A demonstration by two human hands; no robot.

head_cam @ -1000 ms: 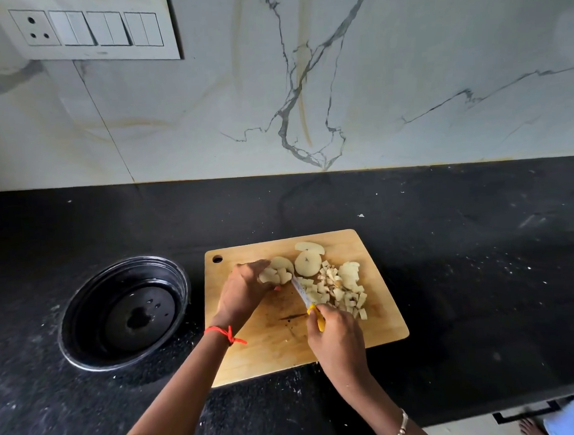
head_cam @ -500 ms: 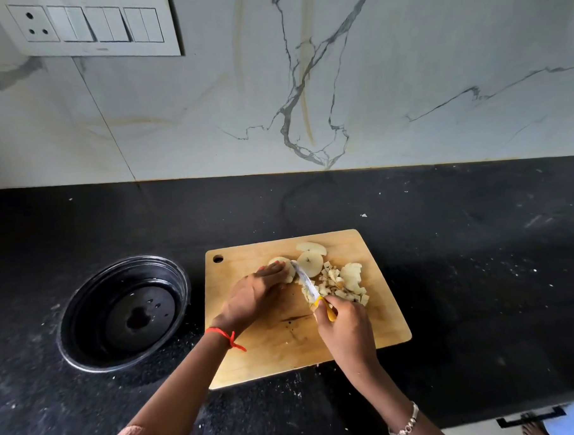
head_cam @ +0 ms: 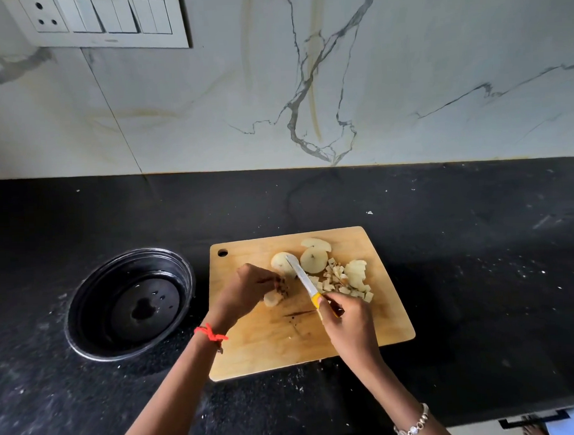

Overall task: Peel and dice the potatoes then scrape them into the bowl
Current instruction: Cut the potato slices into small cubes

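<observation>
Counter (head_cam: 479,274): black speckled stone below a white, grey-veined marble wall (head_cam: 404,64).
Cutting board (head_cam: 268,349): pale wood, lying flat on the counter.
Bowl (head_cam: 95,311): dark and round, just left of the cutting board; its flat bottom shows a dark blot and small spots.
Potato slices (head_cam: 314,260): round, on the far half of the cutting board.
Potato dice (head_cam: 341,280): heaped beside the slices, toward the board's right edge.
Left hand (head_cam: 249,291): fingers curled, holding a small potato piece (head_cam: 272,298) near the board's middle.
Right hand (head_cam: 349,323): wrapped round the yellow handle of a knife (head_cam: 303,279); the blade slants away and leftward, its tip over one slice, contact unclear.
</observation>
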